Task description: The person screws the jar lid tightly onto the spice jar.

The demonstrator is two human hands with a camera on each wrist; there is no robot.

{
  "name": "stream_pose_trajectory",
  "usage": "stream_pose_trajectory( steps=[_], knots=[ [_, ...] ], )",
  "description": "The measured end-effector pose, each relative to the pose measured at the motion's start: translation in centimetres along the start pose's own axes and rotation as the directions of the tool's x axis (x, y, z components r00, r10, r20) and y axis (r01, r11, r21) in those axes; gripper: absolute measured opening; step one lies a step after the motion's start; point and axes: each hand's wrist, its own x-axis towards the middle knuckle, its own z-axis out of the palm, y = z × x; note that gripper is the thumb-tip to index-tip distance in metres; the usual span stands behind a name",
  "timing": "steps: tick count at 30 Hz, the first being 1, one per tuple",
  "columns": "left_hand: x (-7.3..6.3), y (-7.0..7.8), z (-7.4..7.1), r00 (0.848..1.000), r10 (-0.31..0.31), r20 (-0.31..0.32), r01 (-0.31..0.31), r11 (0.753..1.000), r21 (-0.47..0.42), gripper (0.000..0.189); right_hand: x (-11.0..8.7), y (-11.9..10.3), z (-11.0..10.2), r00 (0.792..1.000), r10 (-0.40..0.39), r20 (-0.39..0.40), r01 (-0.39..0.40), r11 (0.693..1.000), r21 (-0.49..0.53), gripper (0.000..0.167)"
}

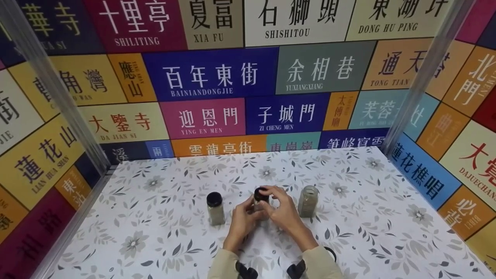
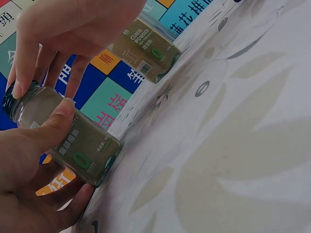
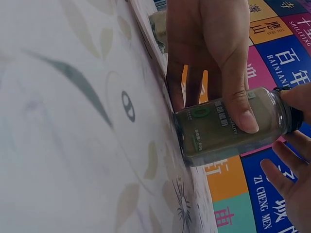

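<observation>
A glass spice jar (image 2: 90,145) with brownish powder and a printed label stands on the table between both hands. My left hand (image 1: 242,220) grips its body, thumb across the label in the right wrist view. Fingers of my right hand (image 1: 286,214) pinch the black lid (image 1: 261,193), which sits on the jar's mouth; whether it is screwed tight I cannot tell. To the left stands another jar (image 1: 216,214), black-capped, with paler powder. On the right is an uncapped jar (image 1: 308,203), whose label reads "Cumin Powder" in the left wrist view.
White cloth with grey leaves and flowers covers the table (image 1: 166,248). Behind it rises a wall panel (image 1: 209,73) of coloured place-name signs. Clear upright strips (image 1: 420,77) stand at the two back corners. Dark straps (image 1: 248,270) circle the wrists.
</observation>
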Motion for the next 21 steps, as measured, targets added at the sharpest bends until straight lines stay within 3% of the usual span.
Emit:
stream_pose_trajectory(
  steps=[14, 21],
  knots=[
    [0.01, -0.02, 0.01, 1.0, 0.015, -0.013, -0.015, 1.0, 0.008, 0.061, 0.01, -0.18, 0.08, 0.997, 0.071, 0.0, -0.071, 0.997, 0.012, 0.025],
    [-0.15, 0.08, -0.09, 1.0, 0.004, -0.003, -0.004, 1.0, -0.014, 0.065, 0.01, -0.31, -0.02, 1.0, -0.024, -0.006, 0.024, 0.999, 0.036, 0.026]
  ],
)
